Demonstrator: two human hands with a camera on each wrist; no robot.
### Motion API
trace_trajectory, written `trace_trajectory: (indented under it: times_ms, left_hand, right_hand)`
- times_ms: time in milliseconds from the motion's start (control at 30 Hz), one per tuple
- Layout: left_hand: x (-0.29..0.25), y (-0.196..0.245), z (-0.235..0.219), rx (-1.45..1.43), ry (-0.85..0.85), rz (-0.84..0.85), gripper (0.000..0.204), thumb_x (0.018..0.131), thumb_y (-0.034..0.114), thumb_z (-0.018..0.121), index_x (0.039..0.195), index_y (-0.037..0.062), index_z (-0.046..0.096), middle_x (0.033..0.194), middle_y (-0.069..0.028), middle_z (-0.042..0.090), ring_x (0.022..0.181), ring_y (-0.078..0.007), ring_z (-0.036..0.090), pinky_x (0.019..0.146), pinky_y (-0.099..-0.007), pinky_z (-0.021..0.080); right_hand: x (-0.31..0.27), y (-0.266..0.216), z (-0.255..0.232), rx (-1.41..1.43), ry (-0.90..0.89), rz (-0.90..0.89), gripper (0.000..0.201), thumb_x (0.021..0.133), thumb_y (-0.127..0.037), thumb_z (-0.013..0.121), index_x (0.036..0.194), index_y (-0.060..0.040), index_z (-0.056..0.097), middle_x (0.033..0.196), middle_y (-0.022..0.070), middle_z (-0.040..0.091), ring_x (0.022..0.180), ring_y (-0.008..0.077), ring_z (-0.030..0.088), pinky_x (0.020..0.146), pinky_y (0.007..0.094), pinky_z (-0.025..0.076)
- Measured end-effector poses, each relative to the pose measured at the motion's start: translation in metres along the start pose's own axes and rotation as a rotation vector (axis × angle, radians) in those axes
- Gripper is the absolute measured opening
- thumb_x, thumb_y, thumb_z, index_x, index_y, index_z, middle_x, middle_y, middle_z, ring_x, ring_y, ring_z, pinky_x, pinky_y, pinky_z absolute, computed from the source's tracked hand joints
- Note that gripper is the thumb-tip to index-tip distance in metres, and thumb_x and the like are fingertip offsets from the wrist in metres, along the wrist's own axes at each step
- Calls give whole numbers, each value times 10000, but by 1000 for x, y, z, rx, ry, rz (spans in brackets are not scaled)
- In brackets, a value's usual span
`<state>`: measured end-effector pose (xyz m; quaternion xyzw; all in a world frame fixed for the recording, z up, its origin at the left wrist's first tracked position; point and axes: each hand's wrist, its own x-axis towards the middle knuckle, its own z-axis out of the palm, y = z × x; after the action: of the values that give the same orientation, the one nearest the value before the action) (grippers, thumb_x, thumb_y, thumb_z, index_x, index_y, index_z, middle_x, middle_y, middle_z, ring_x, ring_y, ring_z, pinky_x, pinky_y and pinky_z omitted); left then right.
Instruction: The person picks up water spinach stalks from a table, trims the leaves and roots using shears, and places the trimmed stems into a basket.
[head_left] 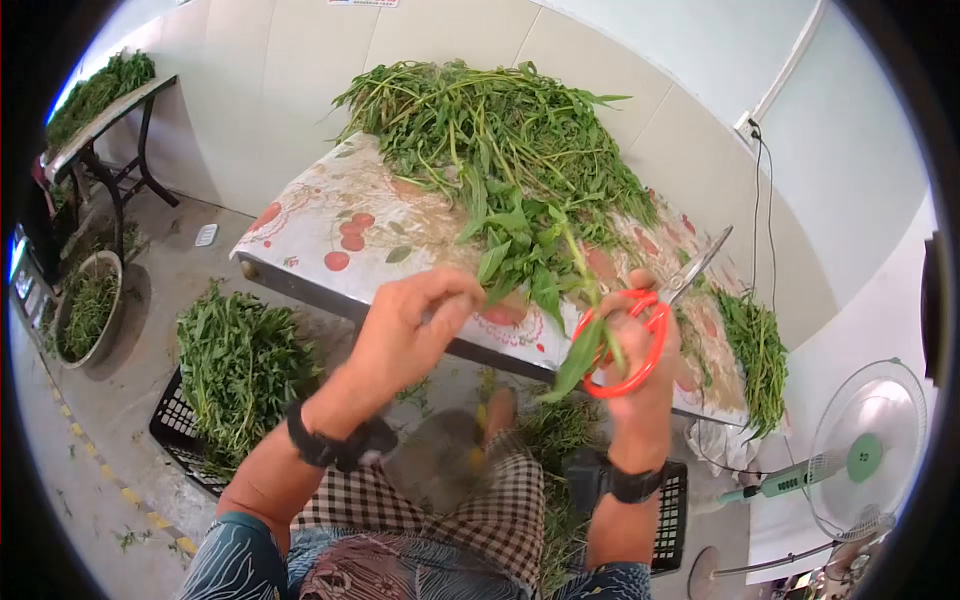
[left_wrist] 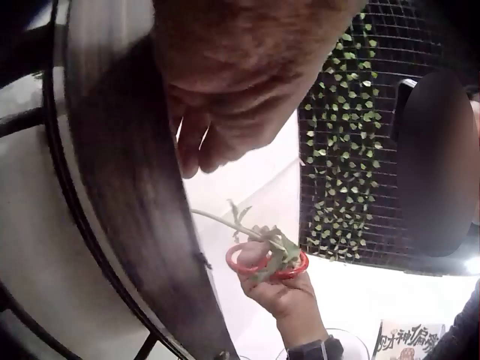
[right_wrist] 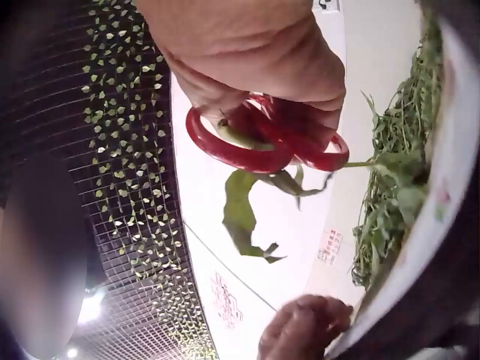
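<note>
Red-handled scissors (head_left: 655,345) are gripped in my right hand (head_left: 640,365), their metal blades (head_left: 700,265) directed up and to the right. The same hand holds a thick green stem (head_left: 580,255) against the handles, with a leaf (head_left: 577,360) hanging below. In the right wrist view, the stem end (right_wrist: 244,137) lies by the red loops (right_wrist: 240,154). My left hand (head_left: 410,325) hovers by the table's front edge, left of the scissors, with bent fingers and nothing visible in them. Leafy tops (head_left: 530,255) lie on the patterned tablecloth (head_left: 340,215) between and beyond the hands.
A large heap of greens (head_left: 480,120) covers the table's back, and a bundle (head_left: 755,360) hangs over its right end. Greens (head_left: 245,360) fill a black crate (head_left: 175,425) at left. A basin (head_left: 112,330) stands farther left; a fan (head_left: 865,455) is at right.
</note>
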<state>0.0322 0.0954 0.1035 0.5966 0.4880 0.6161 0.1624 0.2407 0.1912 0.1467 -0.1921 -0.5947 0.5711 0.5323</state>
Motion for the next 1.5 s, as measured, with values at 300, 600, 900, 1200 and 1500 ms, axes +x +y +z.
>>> trace_trajectory:
  times_ms: [300,600,900,1200,1500]
  left_hand:
    - [-72,7,28,-877,-314,-601,416,905,307,545,1218,47,462,926,-56,608,748,-141,624,603,-266,536]
    - [-87,-5,17,-911,-269,-696,303,878,222,590,1105,33,525,951,-51,611,759,-103,604,584,-230,510]
    - [-113,-1,-24,-673,-166,-739,290,802,-9,474,1086,39,508,860,-44,618,739,-106,582,629,-220,451]
    - [-142,-1,-49,-702,-108,-795,239,900,220,541,1012,9,551,796,-48,588,686,-119,563,564,-248,476]
    - [-148,-15,-60,-707,49,-760,185,915,188,518,1029,43,517,688,-12,501,514,-84,427,437,-225,367]
  right_hand:
    - [-79,39,40,-232,-126,127,421,798,42,584,1190,-31,446,911,45,603,692,50,525,588,205,446]
    - [-98,49,33,14,-194,233,472,793,60,616,1216,-28,427,960,80,604,790,96,564,684,239,484]
    - [-113,56,4,70,-265,395,541,872,-322,602,1270,-29,381,878,121,633,696,128,571,631,252,468]
    - [-121,68,11,69,-571,476,675,892,-366,554,1398,-79,213,1241,170,468,1018,212,516,837,323,452]
    - [-117,66,15,-78,-465,458,751,841,-524,554,1326,10,349,1037,108,569,788,138,541,729,264,461]
